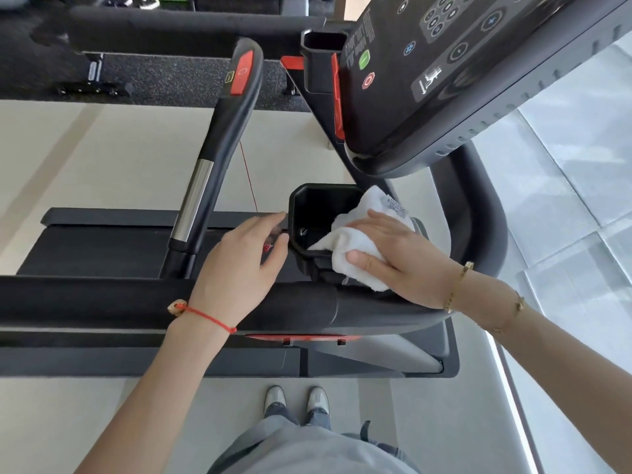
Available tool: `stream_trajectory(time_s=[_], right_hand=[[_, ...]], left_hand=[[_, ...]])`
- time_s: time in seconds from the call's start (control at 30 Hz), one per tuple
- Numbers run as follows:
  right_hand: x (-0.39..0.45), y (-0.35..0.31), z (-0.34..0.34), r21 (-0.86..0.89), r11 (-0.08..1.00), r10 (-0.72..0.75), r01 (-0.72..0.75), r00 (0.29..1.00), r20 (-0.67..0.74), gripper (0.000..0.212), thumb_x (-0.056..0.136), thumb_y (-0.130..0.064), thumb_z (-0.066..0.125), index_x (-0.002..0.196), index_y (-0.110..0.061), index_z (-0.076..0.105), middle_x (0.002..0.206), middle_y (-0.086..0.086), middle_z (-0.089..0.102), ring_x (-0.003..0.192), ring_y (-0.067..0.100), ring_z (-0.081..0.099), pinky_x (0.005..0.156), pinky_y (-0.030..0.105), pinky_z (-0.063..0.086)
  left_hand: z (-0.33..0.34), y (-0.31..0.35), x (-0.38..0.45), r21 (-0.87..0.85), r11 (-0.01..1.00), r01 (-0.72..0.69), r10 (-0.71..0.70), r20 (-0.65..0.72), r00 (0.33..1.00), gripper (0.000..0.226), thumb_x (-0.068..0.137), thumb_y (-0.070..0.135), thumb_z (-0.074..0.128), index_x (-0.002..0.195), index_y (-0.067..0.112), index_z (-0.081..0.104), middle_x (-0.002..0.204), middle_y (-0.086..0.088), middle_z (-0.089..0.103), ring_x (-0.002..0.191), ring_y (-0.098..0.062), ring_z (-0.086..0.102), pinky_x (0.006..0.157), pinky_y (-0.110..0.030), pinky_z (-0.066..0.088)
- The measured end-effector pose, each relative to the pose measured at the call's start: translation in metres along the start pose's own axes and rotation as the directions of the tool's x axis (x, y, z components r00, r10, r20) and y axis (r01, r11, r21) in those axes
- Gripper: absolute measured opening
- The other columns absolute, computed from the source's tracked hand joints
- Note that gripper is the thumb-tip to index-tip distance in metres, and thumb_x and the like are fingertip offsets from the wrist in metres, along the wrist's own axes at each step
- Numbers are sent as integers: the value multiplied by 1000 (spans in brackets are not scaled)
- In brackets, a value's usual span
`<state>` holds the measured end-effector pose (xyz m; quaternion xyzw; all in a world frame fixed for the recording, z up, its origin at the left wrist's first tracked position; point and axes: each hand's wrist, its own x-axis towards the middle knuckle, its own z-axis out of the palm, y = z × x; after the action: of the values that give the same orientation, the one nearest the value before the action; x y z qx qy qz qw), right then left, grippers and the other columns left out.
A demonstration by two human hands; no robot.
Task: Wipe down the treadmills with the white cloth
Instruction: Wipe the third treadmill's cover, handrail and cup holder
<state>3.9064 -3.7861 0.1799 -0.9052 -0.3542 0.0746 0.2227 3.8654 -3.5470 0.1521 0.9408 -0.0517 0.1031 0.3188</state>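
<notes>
While bracing cup holder [309, 213] rim with relaxed left hand [239, 265], pressing white cloth [359, 241] flat under spread right hand [400, 261].

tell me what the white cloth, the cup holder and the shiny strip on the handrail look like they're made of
White cloth: looks like terry cotton, with a fuzzy looped nap and a sewn label.
Cup holder: probably moulded black plastic, with a smooth semi-gloss look and rounded corners.
Strip on the handrail: apparently polished metal, bright and mirror-like.
</notes>
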Motion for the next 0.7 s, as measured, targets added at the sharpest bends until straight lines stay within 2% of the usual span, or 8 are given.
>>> stream_trajectory(time_s=[0.07,0.13,0.17,0.27,0.37,0.47,0.57,0.7], right_hand=[[8,-9,7,-158,986,-52,55,998,21,58,99,-51,23,122,-9,56,111,5,65,109,25,54,108,27,26],[25,-22,18,-316,946,-53,73,996,71,62,97,-56,15,126,-13,50,109,2,64,101,23,56,98,33,33],[33,-26,24,-354,932,-56,76,996,66,60,97,-56,17,123,-13,49,107,3,64,97,24,58,90,33,36],[45,-27,29,-335,940,-52,69,997,60,50,97,-57,30,106,-12,46,96,4,63,83,27,61,68,34,37],[33,-15,21,-290,951,-92,105,994,56,51,93,-60,32,106,-13,47,90,2,62,80,27,60,71,36,42],[24,-9,12,-273,953,-125,130,991,38,57,87,-66,29,104,-17,51,79,-3,56,77,25,59,69,34,40],[43,-14,15,-424,903,-60,74,997,46,62,86,-72,25,97,-19,54,69,-1,57,67,26,56,64,32,32],[65,-25,24,-383,923,82,-37,991,103,66,85,-77,22,71,-21,54,57,-7,48,53,12,46,51,28,29]], left_hand=[[-3,-4,-6,-2,1000,7,-7,-14,1000,37,98,24,51,134,17,58,111,5,66,95,-10,63,85,-41,56],[-6,-5,-12,1,1000,12,-12,-29,1000,36,98,23,51,132,17,59,112,5,67,97,-9,64,86,-40,56],[-7,-6,-15,4,1000,15,-15,-34,999,36,98,24,50,132,17,60,113,5,67,98,-10,64,88,-40,56],[-7,-6,-20,15,1000,12,-11,-57,998,33,99,24,50,128,16,63,113,4,68,97,-10,64,88,-38,56],[-6,-7,-21,21,1000,8,-6,-73,997,29,99,24,51,123,17,66,108,6,70,91,-9,65,84,-38,57],[-6,-8,-20,27,1000,6,-4,-75,997,27,99,24,51,120,17,68,104,7,70,87,-7,64,81,-36,58],[-8,-8,-21,30,1000,-2,5,-78,997,26,98,23,51,118,18,68,102,9,69,83,-2,59,79,-35,58],[-10,-7,-22,22,1000,-17,19,-69,997,25,99,23,51,117,18,68,101,9,69,81,-2,58,77,-36,57]])
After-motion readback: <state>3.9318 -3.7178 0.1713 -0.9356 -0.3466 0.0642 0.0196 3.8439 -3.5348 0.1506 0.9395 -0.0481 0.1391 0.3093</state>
